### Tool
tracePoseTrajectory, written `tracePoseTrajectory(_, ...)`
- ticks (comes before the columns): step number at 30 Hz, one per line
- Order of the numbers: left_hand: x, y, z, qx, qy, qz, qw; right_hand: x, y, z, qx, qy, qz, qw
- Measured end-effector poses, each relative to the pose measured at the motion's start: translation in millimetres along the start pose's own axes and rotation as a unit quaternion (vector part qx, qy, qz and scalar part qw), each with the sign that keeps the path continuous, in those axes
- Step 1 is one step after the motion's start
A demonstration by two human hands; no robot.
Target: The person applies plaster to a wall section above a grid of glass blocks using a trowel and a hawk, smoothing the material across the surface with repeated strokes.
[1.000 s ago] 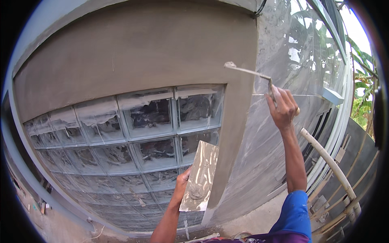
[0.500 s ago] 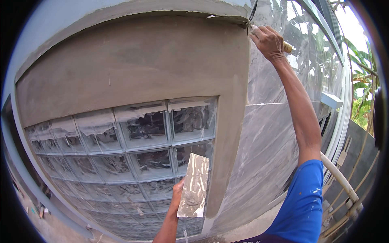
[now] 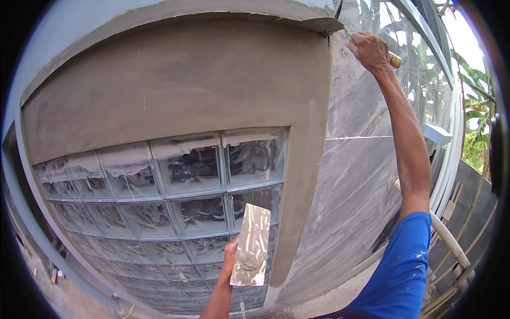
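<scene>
Raised high at the upper right, my right hand (image 3: 370,51) is closed round the wooden handle of a trowel (image 3: 322,24). Its thin grey blade points left, against the top edge of the plastered wall (image 3: 180,74), under the pale overhang. Lower down, my left hand (image 3: 230,254) holds up a rectangular steel plastering trowel (image 3: 252,247), its broad face toward me with wet grey smears on it. That hand's fingers are mostly hidden behind the plate. Behind it is a glass block window (image 3: 196,165), streaked with cement along its top row.
Grey marble-like panels (image 3: 356,175) cover the wall to the right of the plaster. A light blue overhang (image 3: 133,21) curves across the top. Bamboo poles (image 3: 450,242) stand at the lower right, and a small pale blue box-shaped piece (image 3: 436,134) juts out above them.
My right hand has shifted right and slightly down, and more of the trowel blade shows along the top edge. My left hand and the steel plastering trowel have barely moved.
</scene>
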State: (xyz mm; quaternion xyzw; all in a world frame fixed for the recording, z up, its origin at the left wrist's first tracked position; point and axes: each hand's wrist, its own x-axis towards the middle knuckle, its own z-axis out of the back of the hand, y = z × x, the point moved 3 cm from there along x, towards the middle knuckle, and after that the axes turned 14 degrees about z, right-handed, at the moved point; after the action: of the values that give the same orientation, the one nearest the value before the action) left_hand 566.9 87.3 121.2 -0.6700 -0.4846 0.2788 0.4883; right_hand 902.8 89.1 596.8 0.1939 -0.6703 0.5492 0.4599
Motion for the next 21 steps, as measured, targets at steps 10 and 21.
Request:
tracePoseTrajectory(10,7,17,9,-0.070,0.015,0.083,0.994,0,12,40,-0.062,0.000,0.061,0.996)
tracePoseTrajectory(21,-2,11,10,-0.066,0.033,0.046,0.996,47,64,71,-0.196,0.003,0.144,0.970)
